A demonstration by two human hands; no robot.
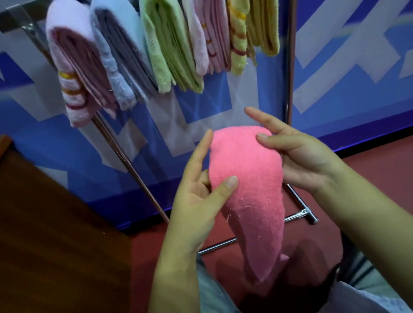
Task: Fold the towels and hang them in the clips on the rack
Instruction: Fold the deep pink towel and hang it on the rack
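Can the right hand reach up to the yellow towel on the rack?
Probably yes: the right hand sits below the yellow towel with open space between, though it is busy holding the pink towel.

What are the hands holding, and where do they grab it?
The pink towel: the left hand pinches its left edge, the right hand its upper right side.

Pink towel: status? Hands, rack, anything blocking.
Left hand and right hand both grip the folded pink towel, held up below the rack. Five folded towels hang there. Nothing blocking.
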